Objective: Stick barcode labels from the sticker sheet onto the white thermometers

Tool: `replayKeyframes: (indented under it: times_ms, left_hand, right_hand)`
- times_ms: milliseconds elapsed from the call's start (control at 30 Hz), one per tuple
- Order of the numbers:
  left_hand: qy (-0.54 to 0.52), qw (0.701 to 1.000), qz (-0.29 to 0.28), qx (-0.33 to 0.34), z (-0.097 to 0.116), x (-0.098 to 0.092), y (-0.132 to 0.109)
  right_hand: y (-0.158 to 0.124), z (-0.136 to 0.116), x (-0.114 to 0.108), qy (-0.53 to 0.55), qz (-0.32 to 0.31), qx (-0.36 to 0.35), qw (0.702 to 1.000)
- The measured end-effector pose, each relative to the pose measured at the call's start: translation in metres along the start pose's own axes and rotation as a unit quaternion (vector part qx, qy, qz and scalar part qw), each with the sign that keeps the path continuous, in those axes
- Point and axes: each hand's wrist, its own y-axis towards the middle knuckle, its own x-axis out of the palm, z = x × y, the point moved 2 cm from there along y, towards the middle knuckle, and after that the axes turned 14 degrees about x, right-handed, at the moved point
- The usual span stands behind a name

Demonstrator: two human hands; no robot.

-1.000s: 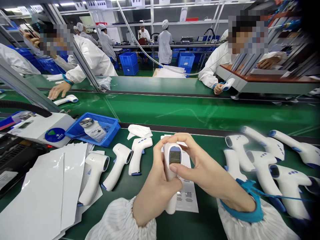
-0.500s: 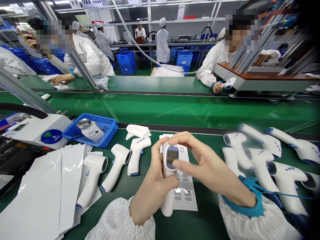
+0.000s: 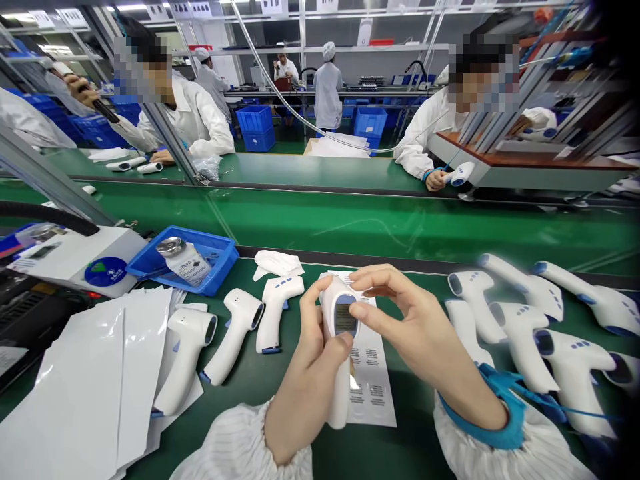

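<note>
My left hand (image 3: pixel 310 380) grips the handle of a white infrared forehead thermometer (image 3: pixel 341 393), whose dark display (image 3: pixel 345 315) faces up. My right hand (image 3: pixel 420 327) pinches the thermometer's head between thumb and fingertips, with the thumb at the display's edge. Beneath them lies a printed white instruction sheet (image 3: pixel 373 387). To the left, several white thermometers (image 3: pixel 233 337) lie on the green belt, and a larger group (image 3: pixel 523 313) lies to the right, near my right wrist with its blue strap (image 3: pixel 500 417).
A blue tray (image 3: pixel 220 250) holds a metal-capped bottle (image 3: pixel 183 261). A white cloth (image 3: pixel 275 263) lies next to it. White sheets (image 3: pixel 95 380) are piled at the left, beside a white machine (image 3: pixel 75 257). Across the green belt (image 3: pixel 350 223), co-workers in white handle thermometers.
The thermometer's head has tilted to the left and its display sits slightly lower. My right fingers have shifted right along the head. A co-worker on the far left has lifted away from the belt.
</note>
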Motion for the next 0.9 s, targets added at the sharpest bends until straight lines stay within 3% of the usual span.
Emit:
replayKeyframes:
  times_ms: [133, 267, 333, 500, 700, 900]
  left_hand:
    - [0.017, 1.0, -0.02, -0.018, 0.002, 0.0, 0.001]
    - [0.004, 0.999, -0.031, -0.02, 0.004, 0.0, 0.003]
    - [-0.008, 0.999, -0.037, -0.024, 0.004, -0.001, 0.005]
    - [-0.048, 0.996, -0.065, -0.042, -0.001, -0.004, 0.008]
    - [-0.079, 0.995, -0.048, -0.036, -0.003, -0.004, 0.011]
    - [-0.09, 0.993, -0.065, -0.041, -0.002, -0.002, 0.012]
  right_hand:
    - [-0.006, -0.005, -0.002, -0.046, 0.059, -0.056, 0.996]
    - [-0.011, -0.012, -0.001, -0.017, 0.0, -0.115, 0.993]
    - [-0.011, -0.012, 0.001, -0.014, -0.014, -0.107, 0.994]
    - [-0.009, -0.009, 0.003, -0.004, 0.019, -0.059, 0.998]
    - [-0.006, -0.006, 0.0, 0.096, -0.065, 0.067, 0.991]
    - [-0.003, -0.005, 0.003, 0.048, -0.003, 0.012, 0.999]
